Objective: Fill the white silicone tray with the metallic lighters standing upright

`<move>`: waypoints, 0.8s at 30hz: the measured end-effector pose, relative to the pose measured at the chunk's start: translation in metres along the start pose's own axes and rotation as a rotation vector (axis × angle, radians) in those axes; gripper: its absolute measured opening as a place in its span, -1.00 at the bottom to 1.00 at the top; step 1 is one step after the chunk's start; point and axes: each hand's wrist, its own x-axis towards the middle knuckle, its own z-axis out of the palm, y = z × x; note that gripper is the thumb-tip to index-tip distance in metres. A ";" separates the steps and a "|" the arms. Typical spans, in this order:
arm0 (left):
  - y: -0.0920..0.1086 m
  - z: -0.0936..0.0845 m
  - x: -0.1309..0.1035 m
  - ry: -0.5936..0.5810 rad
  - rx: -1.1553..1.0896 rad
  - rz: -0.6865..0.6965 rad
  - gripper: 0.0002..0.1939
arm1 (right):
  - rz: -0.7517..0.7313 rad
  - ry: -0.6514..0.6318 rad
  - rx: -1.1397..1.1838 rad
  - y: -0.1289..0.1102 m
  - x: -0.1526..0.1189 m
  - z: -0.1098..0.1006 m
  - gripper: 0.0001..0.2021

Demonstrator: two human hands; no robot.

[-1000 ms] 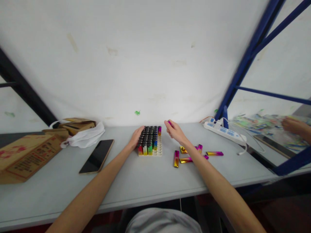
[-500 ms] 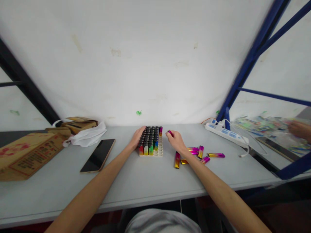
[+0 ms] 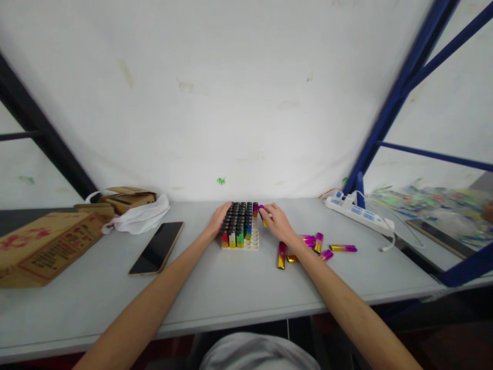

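Observation:
A white rack on the table holds rows of upright lighters with black tops; holes show along its right side. One purple-and-gold lighter stands at the rack's back right. My left hand rests against the rack's left side, its fingers partly hidden behind the lighters. Just right of the rack, my right hand pinches a purple-and-gold lighter, tilted. Several more such lighters lie loose on the table near my right forearm.
A phone, a cardboard box and a white plastic bag are on the left. At right are a power strip, a blue metal frame and part of another person's hand.
My right hand has turned, and the lighter in it now points downward beside the rack. My left hand stays at the rack. The other person's hand has moved right, mostly out of view.

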 end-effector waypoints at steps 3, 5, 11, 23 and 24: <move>0.003 0.001 -0.001 0.007 -0.010 -0.008 -0.49 | 0.003 -0.006 -0.127 0.005 0.003 0.000 -0.65; 0.004 0.001 -0.001 0.011 -0.005 -0.008 -0.47 | 0.034 -0.038 -0.142 0.009 0.006 0.001 -0.68; 0.004 0.002 -0.002 -0.003 0.027 0.011 -0.44 | 0.021 -0.143 -0.208 0.017 0.011 0.006 -0.77; -0.001 -0.003 0.006 0.007 0.065 0.021 -0.44 | 0.001 -0.256 -0.538 -0.015 0.013 -0.014 -0.71; 0.000 -0.002 0.005 0.009 0.059 0.017 -0.43 | -0.012 -0.207 -0.489 -0.017 0.012 -0.026 -0.70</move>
